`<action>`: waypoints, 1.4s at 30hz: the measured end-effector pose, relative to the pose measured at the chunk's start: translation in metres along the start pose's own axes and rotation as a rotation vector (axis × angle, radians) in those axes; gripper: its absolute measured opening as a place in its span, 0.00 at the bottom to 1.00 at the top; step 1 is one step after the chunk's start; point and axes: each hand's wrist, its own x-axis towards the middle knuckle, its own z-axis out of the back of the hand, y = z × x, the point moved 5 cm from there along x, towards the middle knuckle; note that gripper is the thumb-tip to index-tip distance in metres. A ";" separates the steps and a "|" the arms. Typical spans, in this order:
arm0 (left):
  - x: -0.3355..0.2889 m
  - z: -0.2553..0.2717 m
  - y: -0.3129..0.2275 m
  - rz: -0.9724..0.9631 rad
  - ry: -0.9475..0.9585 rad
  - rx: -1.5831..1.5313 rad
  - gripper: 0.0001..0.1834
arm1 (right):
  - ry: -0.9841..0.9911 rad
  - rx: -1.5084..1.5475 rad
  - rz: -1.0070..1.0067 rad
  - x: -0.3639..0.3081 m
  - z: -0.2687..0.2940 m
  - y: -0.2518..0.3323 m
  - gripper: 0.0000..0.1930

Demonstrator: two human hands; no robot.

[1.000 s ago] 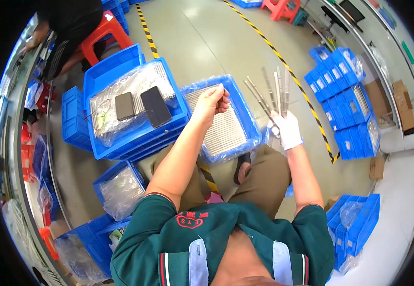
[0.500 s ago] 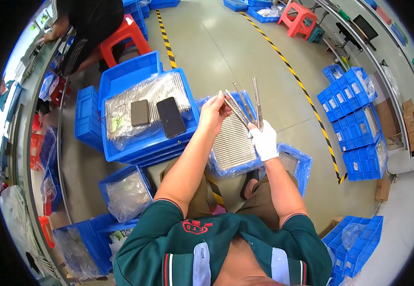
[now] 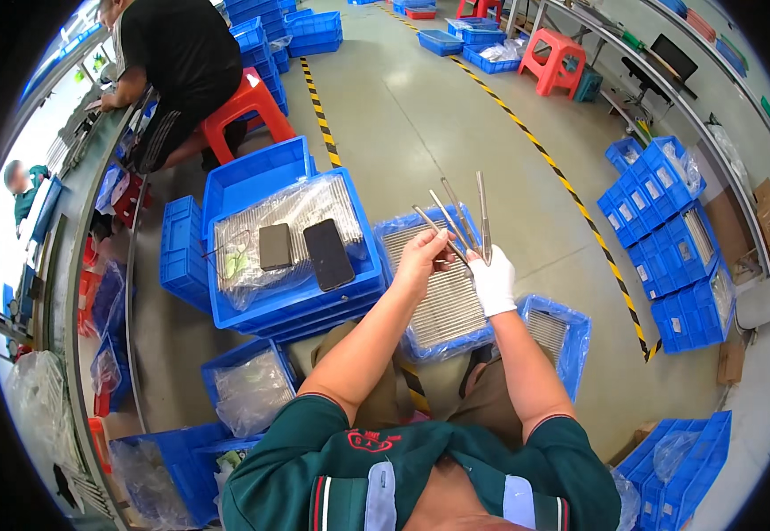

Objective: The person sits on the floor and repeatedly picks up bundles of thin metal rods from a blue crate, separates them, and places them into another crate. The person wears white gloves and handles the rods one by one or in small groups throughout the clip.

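Observation:
My right hand [image 3: 495,285], in a white glove, grips several slender silver metal rods [image 3: 483,212] near their lower ends. Their upper ends fan apart, pointing away from me. Close on its left, my bare left hand [image 3: 422,259] pinches one of these rods, its fingers partly hidden. Below both hands is a blue crate [image 3: 456,346] lined with clear plastic, where many similar rods [image 3: 442,310] lie side by side in a layer. A smaller blue crate [image 3: 582,341] with more rods stands to the right of it.
Stacked blue crates [image 3: 225,305] on the left bear bagged rods, a dark flat box [image 3: 275,247] and a black phone [image 3: 328,255]. A person in black [image 3: 177,62] sits on a red stool [image 3: 256,102] at the left bench. More blue crates [image 3: 681,257] are stacked at right.
The view has tilted up, so the scene sits lower. My left hand has come slightly nearer my right hand, and the held rods' upper ends are spread differently.

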 end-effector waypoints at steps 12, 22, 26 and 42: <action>-0.011 -0.016 0.014 -0.102 -0.036 0.273 0.13 | 0.033 0.264 -0.096 0.003 -0.019 -0.020 0.08; -0.014 -0.029 0.012 -0.274 -0.144 0.383 0.16 | -0.005 0.322 -0.168 0.021 -0.020 -0.055 0.09; -0.009 -0.005 -0.014 -0.253 -0.101 0.392 0.15 | -0.065 0.393 -0.176 0.024 -0.005 -0.006 0.08; -0.038 -0.054 0.034 0.242 0.449 0.120 0.17 | -0.194 0.637 -0.352 0.035 0.021 -0.012 0.14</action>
